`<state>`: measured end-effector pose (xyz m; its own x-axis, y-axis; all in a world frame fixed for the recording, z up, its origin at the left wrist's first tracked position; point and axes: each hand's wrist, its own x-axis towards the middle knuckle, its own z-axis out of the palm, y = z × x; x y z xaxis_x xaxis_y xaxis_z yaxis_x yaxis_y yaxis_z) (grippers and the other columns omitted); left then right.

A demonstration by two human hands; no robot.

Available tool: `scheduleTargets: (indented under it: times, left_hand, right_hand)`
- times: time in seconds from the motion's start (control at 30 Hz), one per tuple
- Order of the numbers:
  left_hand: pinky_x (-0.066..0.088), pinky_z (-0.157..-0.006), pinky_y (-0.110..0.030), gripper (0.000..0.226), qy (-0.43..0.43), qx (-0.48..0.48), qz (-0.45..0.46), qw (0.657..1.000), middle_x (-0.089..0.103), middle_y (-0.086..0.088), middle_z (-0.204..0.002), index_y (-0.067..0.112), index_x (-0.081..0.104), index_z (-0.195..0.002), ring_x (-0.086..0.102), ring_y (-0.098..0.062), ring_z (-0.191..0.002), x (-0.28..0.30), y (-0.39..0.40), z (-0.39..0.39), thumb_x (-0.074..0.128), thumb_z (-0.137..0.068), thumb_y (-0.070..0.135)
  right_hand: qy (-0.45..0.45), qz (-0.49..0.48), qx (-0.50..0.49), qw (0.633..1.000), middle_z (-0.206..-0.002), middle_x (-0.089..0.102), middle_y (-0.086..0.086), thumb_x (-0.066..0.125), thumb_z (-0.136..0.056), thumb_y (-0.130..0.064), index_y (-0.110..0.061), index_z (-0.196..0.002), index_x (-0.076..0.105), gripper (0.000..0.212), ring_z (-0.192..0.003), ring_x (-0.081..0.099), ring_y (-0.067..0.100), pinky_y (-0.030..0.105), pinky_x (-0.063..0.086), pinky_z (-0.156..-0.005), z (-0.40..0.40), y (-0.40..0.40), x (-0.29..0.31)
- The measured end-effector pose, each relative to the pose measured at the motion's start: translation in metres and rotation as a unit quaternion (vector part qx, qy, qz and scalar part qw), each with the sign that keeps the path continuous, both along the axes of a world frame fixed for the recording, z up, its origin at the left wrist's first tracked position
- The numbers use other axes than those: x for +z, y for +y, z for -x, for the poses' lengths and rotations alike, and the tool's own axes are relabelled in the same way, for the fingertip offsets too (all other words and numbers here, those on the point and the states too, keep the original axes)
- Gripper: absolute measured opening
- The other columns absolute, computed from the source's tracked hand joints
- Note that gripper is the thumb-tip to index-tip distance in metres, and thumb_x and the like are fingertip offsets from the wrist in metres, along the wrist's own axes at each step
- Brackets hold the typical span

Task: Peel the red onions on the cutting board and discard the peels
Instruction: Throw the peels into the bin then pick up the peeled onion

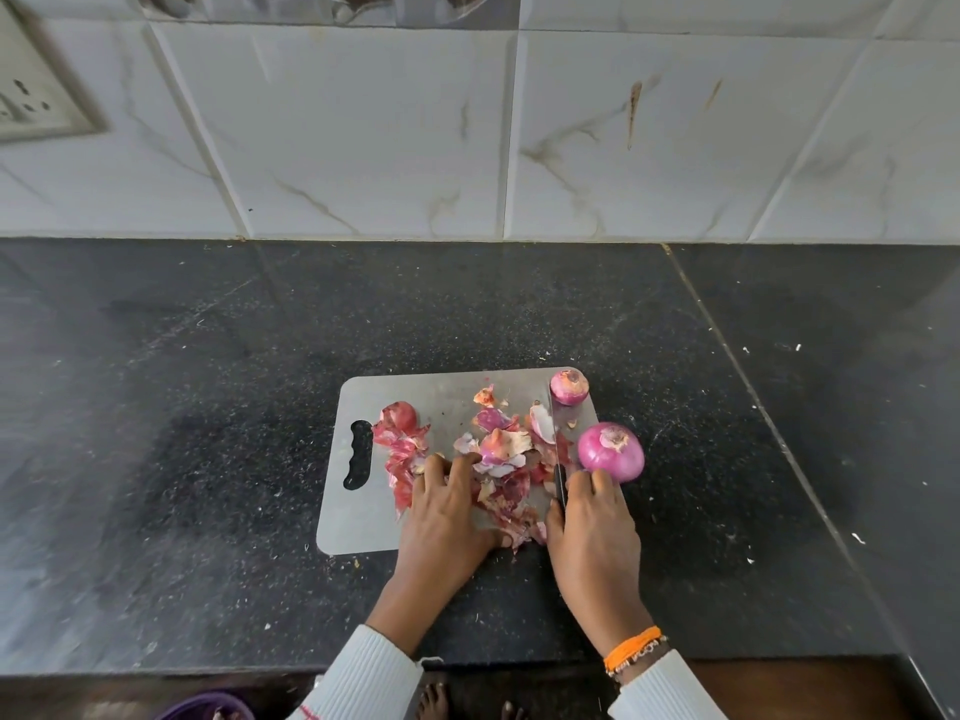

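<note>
A steel cutting board point(415, 397) lies on the black counter. A heap of red onion peels point(498, 449) covers its middle. My left hand point(447, 517) rests on the peels with fingers curled into the pile. My right hand point(592, 532) grips the black handle of a knife point(556, 439), whose blade points away across the board. A large peeled onion point(612, 452) sits at the board's right edge, just beyond my right fingers. A smaller peeled onion point(569, 387) sits at the far right corner. An onion still in its skin point(399, 415) lies at the left, near the board's handle hole.
The dark granite counter point(208, 433) spreads around the board, flecked with small scraps. A tiled wall point(467, 137) rises behind it, with a socket plate point(31, 96) at top left. Below the counter edge I see bare feet point(434, 701) and a purple rim point(208, 706).
</note>
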<state>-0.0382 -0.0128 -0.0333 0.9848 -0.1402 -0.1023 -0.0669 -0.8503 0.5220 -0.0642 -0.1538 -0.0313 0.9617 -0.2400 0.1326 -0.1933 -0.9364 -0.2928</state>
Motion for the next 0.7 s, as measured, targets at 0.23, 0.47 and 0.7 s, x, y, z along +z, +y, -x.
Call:
scheduleTargets:
  times: [0.23, 0.47, 0.7]
  left_hand:
    - [0.039, -0.088, -0.028, 0.067, -0.010, 0.035, 0.022, 0.999, 0.033, -0.001, -0.123, 0.021, 0.031, -0.132, 0.040, -0.021, -0.115, -0.001, 0.004, -0.006, 0.069, -0.077, 0.026]
    - [0.040, -0.079, -0.024, 0.067, -0.041, 0.022, 0.020, 0.999, 0.033, -0.003, -0.125, 0.026, 0.030, -0.135, 0.042, -0.021, -0.114, -0.001, 0.001, -0.007, 0.064, -0.078, 0.016]
    - [0.039, -0.090, -0.026, 0.072, -0.032, 0.004, 0.030, 0.999, 0.033, -0.003, -0.122, 0.023, 0.028, -0.137, 0.040, -0.022, -0.113, -0.002, -0.007, -0.008, 0.063, -0.076, 0.011]
  right_hand:
    - [-0.027, -0.055, 0.079, 0.995, -0.083, 0.060, 0.002, 0.082, -0.065, -0.016, -0.015, -0.084, 0.059, 0.030, -0.072, 0.062, 0.016, 0.021, 0.046, -0.055, -0.004, 0.013, 0.000]
    - [-0.036, -0.066, 0.036, 0.997, -0.075, 0.056, 0.001, 0.083, -0.061, -0.024, -0.018, -0.069, 0.047, 0.038, -0.057, 0.057, 0.018, 0.028, 0.045, -0.044, 0.015, 0.003, 0.027]
    - [0.091, -0.044, 0.010, 0.995, -0.096, 0.043, -0.007, 0.053, -0.085, -0.040, -0.022, -0.085, 0.035, 0.026, -0.072, 0.044, 0.010, 0.017, 0.031, -0.058, 0.032, 0.002, 0.056]
